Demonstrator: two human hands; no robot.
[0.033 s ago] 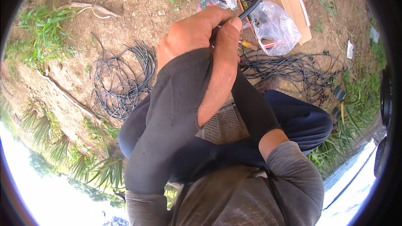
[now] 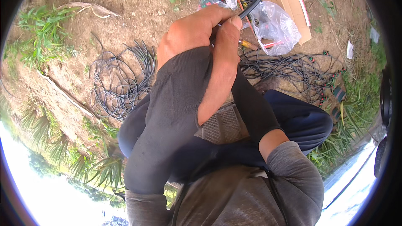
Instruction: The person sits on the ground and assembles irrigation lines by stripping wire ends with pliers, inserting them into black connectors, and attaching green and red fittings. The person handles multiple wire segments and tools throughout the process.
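Black tube (image 2: 256,1) is clamped in the left hand (image 2: 193,31), its end showing between 2 clear bags (image 2: 278,27); the right hand (image 2: 239,59) is mostly hidden behind, its grip impossible to tell.

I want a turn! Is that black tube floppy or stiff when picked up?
The black tube is probably fairly stiff: its end juts past the left hand without drooping. It looks thin, so probably light. Its rounded side might let it roll.
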